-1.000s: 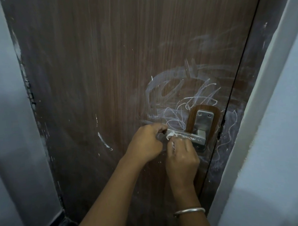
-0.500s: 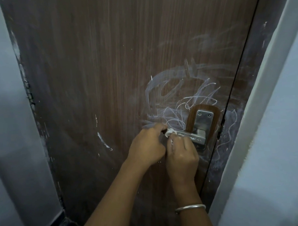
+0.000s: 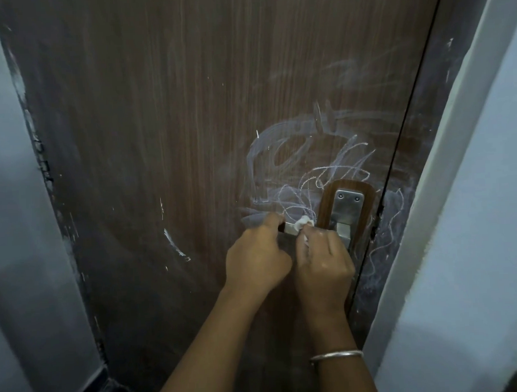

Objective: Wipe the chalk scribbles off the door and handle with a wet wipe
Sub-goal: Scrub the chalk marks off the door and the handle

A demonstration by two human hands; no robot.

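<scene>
A brown wooden door [image 3: 175,140] fills the view. White chalk scribbles [image 3: 309,167] loop above the metal lever handle [image 3: 291,227] and its steel plate [image 3: 347,209]. More chalk lines [image 3: 392,228] run down the dark door frame to the right. My left hand [image 3: 258,261] grips the free end of the lever. My right hand [image 3: 324,267] pinches a crumpled white wet wipe [image 3: 303,223] against the top of the lever, beside the plate. Most of the lever is hidden under my hands.
A short chalk arc [image 3: 175,242] marks the door left of the handle. Pale walls [image 3: 474,216] flank the door on both sides, and the white frame edge [image 3: 428,188] runs close to my right arm. A metal bangle [image 3: 335,355] sits on my right wrist.
The wipe under my right hand has slid a little along the lever toward the plate. My left hand keeps hold of the lever's end, and the chalk marks look the same.
</scene>
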